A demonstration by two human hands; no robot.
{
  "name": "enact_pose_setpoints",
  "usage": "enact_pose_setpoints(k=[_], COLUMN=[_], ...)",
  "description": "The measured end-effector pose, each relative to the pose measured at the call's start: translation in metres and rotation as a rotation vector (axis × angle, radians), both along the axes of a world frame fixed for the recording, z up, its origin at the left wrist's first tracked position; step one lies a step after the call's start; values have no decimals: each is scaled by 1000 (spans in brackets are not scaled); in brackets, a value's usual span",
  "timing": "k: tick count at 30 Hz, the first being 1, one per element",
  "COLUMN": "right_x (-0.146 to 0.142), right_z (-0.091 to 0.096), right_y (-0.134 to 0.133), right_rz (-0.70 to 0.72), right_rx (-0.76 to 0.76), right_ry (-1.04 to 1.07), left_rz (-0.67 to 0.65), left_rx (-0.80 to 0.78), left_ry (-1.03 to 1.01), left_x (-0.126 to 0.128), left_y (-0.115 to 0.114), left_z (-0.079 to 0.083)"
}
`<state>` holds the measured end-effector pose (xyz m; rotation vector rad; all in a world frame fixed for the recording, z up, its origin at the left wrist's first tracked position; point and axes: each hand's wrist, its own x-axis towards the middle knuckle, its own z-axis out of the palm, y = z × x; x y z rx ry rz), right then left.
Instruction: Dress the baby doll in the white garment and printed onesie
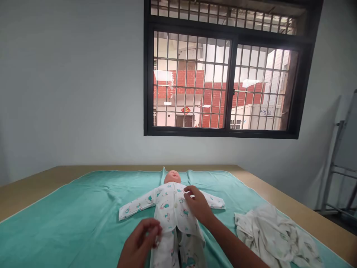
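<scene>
A baby doll (173, 176) lies on its back, head toward the wall. It wears a white printed baby jacket (167, 208), closed down the front, with both sleeves spread sideways. Matching printed trousers (164, 249) show below the jacket's hem. My right hand (197, 203) is over the chest at the right side of the jacket, fingers bent and apart, with nothing seen in them. Beside the lower left of the jacket is my left hand (142, 240), its fingers loosely curved and apart from the thumb, slightly blurred; it holds nothing visible.
A green cloth (83, 212) covers much of the wooden table (301, 208). Crumpled white printed clothing (276, 234) lies at the right. Behind the table stands a wall with a barred window (192, 82). A metal-framed stand (331, 167) is beyond the table's right edge.
</scene>
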<state>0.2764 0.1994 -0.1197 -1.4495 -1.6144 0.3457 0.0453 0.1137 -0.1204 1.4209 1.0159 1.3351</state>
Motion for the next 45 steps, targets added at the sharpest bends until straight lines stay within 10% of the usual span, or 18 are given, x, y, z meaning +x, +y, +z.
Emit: enact_pose_setpoints(k=[7, 12, 30, 45], right_x=[-33, -33, 7, -15], right_z=[9, -1, -10, -20], right_y=[82, 93, 113, 112], right_rz=[-104, -139, 163, -54], right_rx=[-134, -136, -186, -85], right_ry=[-202, -326, -130, -17], left_rz=[128, 73, 70, 69], left_rx=[256, 328, 340, 239], left_ry=[393, 444, 682, 761], left_x=[38, 76, 83, 77], left_y=[141, 195, 216, 222], left_z=[7, -3, -29, -32])
